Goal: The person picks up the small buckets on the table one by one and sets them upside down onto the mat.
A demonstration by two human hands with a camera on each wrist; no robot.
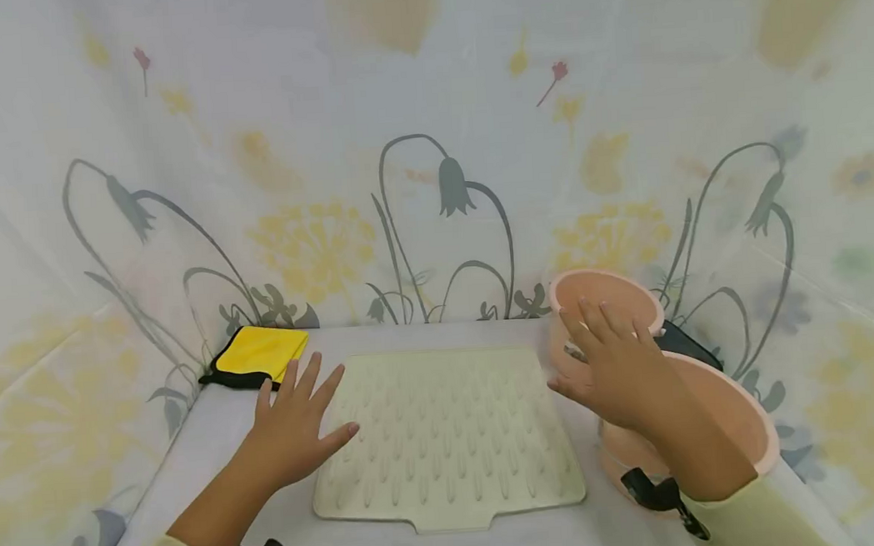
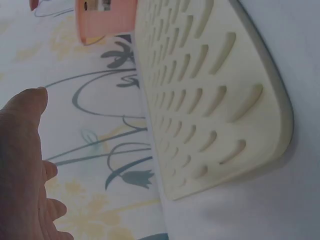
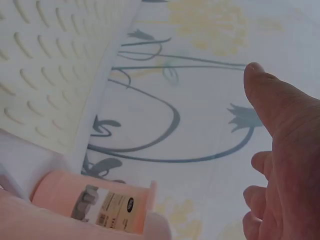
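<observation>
My left hand (image 1: pixel 296 423), fingers spread, hovers beside the left edge of a cream ridged board (image 1: pixel 447 439) that looks like a washboard or drying mat. Just beyond those fingertips lies a folded yellow cloth (image 1: pixel 261 350) with black edging. Over on the right, my right hand (image 1: pixel 619 370) is spread above two pink buckets and holds nothing. It partly hides the smaller far bucket (image 1: pixel 569 294), whose label shows in the right wrist view. The larger near bucket (image 1: pixel 746 408) sits beneath the right forearm.
A dark flat object (image 1: pixel 689 345) lies behind the buckets, partly hidden. White cloth covers the table (image 1: pixel 215 453). A flower-printed curtain (image 1: pixel 425 82) hangs along the back and both sides.
</observation>
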